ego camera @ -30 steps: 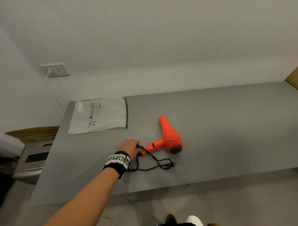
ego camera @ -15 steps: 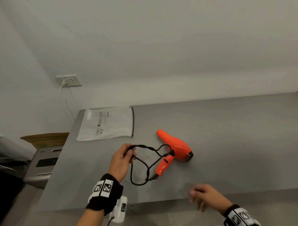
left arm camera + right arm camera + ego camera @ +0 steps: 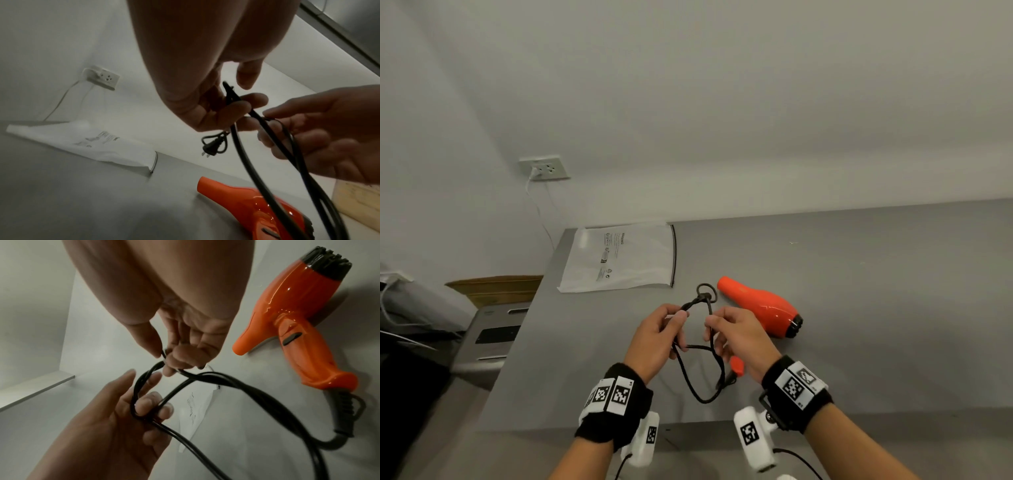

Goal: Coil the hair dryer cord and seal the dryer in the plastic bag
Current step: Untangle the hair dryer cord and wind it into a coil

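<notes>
An orange hair dryer (image 3: 760,310) (image 3: 287,318) (image 3: 267,206) lies on its side on the grey table (image 3: 859,291), nozzle pointing left. Its black cord (image 3: 700,373) (image 3: 236,386) (image 3: 246,162) runs from the handle end into both hands, raised just above the table in front of the dryer. My left hand (image 3: 657,337) (image 3: 216,113) grips a bundle of cord strands in curled fingers. My right hand (image 3: 739,334) (image 3: 176,353) pinches the cord between thumb and fingers. The plug (image 3: 209,150) dangles in a small loop beyond the hands. A white plastic bag (image 3: 619,257) lies flat at the table's far left corner.
A wall socket (image 3: 544,168) with a white cable sits on the wall behind the bag. A grey machine (image 3: 486,339) and a cardboard box (image 3: 496,287) stand left of the table. The table's near edge (image 3: 859,416) runs under my wrists.
My right hand has come up from the table's near edge and taken hold of the cord. My left hand has lifted the cord and gathered loops. The dryer has turned, handle toward me.
</notes>
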Tool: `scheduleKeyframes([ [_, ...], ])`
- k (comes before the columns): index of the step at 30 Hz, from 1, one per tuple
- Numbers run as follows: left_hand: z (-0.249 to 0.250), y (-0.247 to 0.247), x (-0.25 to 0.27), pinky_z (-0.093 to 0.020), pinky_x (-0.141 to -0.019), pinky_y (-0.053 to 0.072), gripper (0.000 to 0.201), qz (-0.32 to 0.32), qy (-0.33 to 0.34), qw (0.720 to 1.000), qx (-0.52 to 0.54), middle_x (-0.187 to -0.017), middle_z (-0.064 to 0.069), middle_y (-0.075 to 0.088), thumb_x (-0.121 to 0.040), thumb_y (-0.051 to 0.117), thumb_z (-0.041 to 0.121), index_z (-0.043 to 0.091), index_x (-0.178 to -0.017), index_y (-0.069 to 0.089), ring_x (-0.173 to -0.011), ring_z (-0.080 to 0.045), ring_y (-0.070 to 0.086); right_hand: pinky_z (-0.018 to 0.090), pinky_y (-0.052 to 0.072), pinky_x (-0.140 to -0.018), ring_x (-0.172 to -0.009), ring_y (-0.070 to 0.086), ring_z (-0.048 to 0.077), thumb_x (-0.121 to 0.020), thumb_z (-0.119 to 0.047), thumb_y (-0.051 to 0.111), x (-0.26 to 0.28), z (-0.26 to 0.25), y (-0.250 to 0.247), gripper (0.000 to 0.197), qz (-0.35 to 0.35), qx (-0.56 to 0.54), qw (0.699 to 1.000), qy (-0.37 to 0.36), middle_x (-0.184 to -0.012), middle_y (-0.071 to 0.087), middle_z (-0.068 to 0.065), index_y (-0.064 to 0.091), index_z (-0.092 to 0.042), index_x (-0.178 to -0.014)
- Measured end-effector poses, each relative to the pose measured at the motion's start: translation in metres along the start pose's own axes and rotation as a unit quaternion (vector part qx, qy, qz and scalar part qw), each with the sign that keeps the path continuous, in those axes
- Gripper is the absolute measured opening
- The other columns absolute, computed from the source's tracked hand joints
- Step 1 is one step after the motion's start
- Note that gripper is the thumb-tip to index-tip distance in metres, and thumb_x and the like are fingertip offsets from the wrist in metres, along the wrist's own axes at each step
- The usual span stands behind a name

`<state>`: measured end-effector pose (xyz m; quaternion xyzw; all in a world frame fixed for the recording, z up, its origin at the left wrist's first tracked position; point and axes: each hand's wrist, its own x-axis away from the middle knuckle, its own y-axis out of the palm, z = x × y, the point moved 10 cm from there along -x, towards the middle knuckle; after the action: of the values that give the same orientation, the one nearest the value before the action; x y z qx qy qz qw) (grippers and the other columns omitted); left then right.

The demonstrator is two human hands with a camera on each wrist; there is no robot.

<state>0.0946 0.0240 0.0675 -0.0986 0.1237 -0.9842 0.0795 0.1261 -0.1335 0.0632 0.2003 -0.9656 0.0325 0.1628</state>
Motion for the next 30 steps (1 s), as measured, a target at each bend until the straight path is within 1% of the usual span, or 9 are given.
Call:
scheduleKeyframes([
  [2,0.004,0.007,-0.003,-0.028,-0.055,0.051,0.023,-0.014,0.024,0.997,-0.066,-0.054,-0.002,0.062,-0.103,0.052,0.035,0.022,-0.097,0.069,-0.055,-0.017,0.062,0.026,0.036,-0.041,-0.046,0.048,0.014,-0.101,-0.02,0.056,0.002,-0.003,0.004,0.021,-0.005,0.01,1.0,-0.001,-0.072,0.065,0.008,0.063,-0.001,-0.107],
  [5,0.004,0.007,-0.008,-0.029,-0.054,0.056,0.03,0.005,0.027,0.996,-0.088,-0.049,-0.002,0.058,-0.105,0.048,0.031,0.016,-0.089,0.068,-0.045,-0.017,0.061,0.024,0.032,-0.039,-0.041,0.04,0.011,-0.102,-0.024,0.055,0.007,-0.012,0.008,0.022,-0.023,0.035,0.999,-0.025,-0.063,0.059,0.009,0.066,-0.006,-0.107],
  [8,-0.006,0.0,-0.016,-0.026,-0.045,0.049,0.035,0.036,-0.009,0.996,-0.083,-0.049,-0.002,0.054,-0.107,0.042,0.029,0.01,-0.088,0.064,-0.038,-0.019,0.057,0.02,0.033,-0.038,-0.036,0.039,0.009,-0.101,-0.021,0.055,0.017,-0.027,0.003,0.02,-0.041,0.081,0.993,-0.072,-0.06,0.056,0.012,0.067,-0.005,-0.098],
  [10,-0.018,-0.009,-0.022,-0.026,-0.039,0.044,0.034,0.063,-0.039,0.995,-0.063,-0.053,-0.004,0.051,-0.106,0.041,0.026,0.009,-0.087,0.063,-0.035,-0.019,0.051,0.02,0.036,-0.04,-0.039,0.042,0.014,-0.102,-0.017,0.054,0.025,-0.036,-0.006,0.02,-0.054,0.083,0.989,-0.108,-0.058,0.056,0.011,0.066,-0.004,-0.095],
  [14,-0.036,-0.032,-0.029,-0.026,-0.039,0.039,0.034,0.106,-0.081,0.991,-0.01,-0.058,-0.003,0.048,-0.107,0.04,0.024,0.01,-0.083,0.06,-0.033,-0.015,0.042,0.023,0.034,-0.04,-0.043,0.039,0.016,-0.103,-0.012,0.051,0.03,-0.038,-0.064,0.022,0.049,0.04,0.987,-0.147,-0.051,0.051,0.001,0.066,-0.005,-0.089],
  [18,-0.04,-0.033,-0.031,-0.025,-0.039,0.036,0.033,0.107,-0.094,0.989,0.05,-0.058,-0.001,0.047,-0.107,0.039,0.023,0.008,-0.086,0.059,-0.035,-0.012,0.038,0.027,0.031,-0.041,-0.044,0.036,0.019,-0.103,-0.011,0.05,0.026,-0.015,-0.117,0.024,0.135,-0.022,0.985,-0.106,-0.054,0.051,0.007,0.065,-0.001,-0.088],
  [22,-0.034,-0.013,-0.031,-0.023,-0.038,0.031,0.031,0.082,-0.095,0.986,0.109,-0.056,0.001,0.044,-0.107,0.039,0.023,0.008,-0.087,0.058,-0.04,-0.01,0.033,0.028,0.035,-0.043,-0.042,0.039,0.021,-0.102,-0.009,0.051,0.018,0.025,-0.138,0.019,0.186,-0.078,0.979,-0.034,-0.063,0.058,0.017,0.063,-0.002,-0.089],
  [27,-0.029,0.01,-0.027,-0.024,-0.04,0.031,0.028,0.034,-0.104,0.984,0.143,-0.059,-0.001,0.045,-0.108,0.039,0.022,0.007,-0.092,0.057,-0.04,-0.013,0.033,0.028,0.045,-0.041,-0.038,0.047,0.018,-0.1,-0.008,0.054,0.003,0.065,-0.144,0.009,0.212,-0.151,0.965,0.031,-0.069,0.064,0.016,0.06,-0.004,-0.095],
  [30,-0.027,0.016,-0.023,-0.024,-0.042,0.034,0.025,0.016,-0.119,0.979,0.163,-0.061,-0.001,0.047,-0.108,0.04,0.022,0.008,-0.096,0.057,-0.041,-0.014,0.037,0.029,0.049,-0.044,-0.043,0.052,0.019,-0.101,-0.009,0.051,0.001,0.071,-0.138,0.013,0.198,-0.131,0.97,0.046,-0.073,0.067,0.016,0.061,-0.008,-0.094],
])
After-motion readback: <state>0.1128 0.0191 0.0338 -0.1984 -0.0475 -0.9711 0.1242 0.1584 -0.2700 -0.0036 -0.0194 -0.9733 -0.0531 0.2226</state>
